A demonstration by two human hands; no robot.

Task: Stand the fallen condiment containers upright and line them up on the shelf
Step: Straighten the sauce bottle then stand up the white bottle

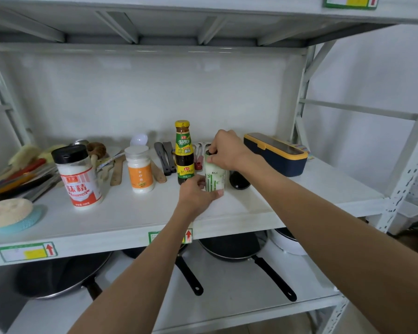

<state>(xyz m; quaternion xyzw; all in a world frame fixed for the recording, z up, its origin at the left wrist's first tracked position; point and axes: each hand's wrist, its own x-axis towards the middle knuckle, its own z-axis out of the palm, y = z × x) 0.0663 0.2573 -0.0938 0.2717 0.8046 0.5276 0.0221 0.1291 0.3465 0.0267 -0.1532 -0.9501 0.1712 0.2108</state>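
Note:
A white jar with a green bamboo print (215, 178) stands upright on the white shelf (130, 213). My left hand (197, 195) grips its base and my right hand (223, 151) holds its dark cap from above. To its left stand a dark sauce bottle with a yellow cap (184, 153), a small white jar with an orange label (139, 172) and a big red-labelled shaker with a black lid (79, 175), all upright. A dark rounded container (239, 180) lies just right of the bamboo jar, partly hidden by my right wrist.
Kitchen utensils (165, 157) lie along the back of the shelf. A navy and yellow box (275, 153) sits at the right. A sponge on a blue dish (10, 214) is at the front left. Black pans (237, 247) rest on the shelf below.

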